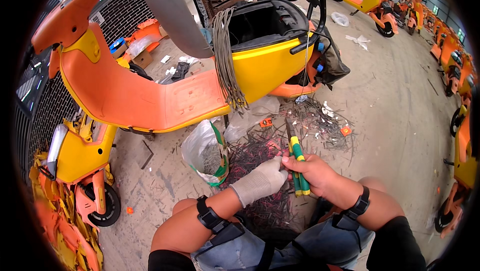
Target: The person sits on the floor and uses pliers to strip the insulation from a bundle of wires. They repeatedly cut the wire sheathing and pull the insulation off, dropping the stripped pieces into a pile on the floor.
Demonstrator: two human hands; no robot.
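My right hand (315,169) is bare and wraps around a pair of pliers (295,147) with green and yellow grips. Their dark jaws point away from me. My left hand (262,181) wears a pale knit glove, and its fingertips meet my right thumb beside the grips. Whether something thin is pinched there is too small to tell. Beneath both hands spreads a heap of dark and reddish cut strips (258,203). A white and green sack (195,158) stands open to the left, with thin silvery wire (213,158) inside.
Ahead stands an orange and yellow electric scooter (270,60), a bundle of grey cables (225,57) draped over its body. Its grey seat (172,15) is tipped up. A clear plastic bag (255,113) lies by the sack. Scooter panels (67,218) are piled left; more scooters (463,136) line the right.
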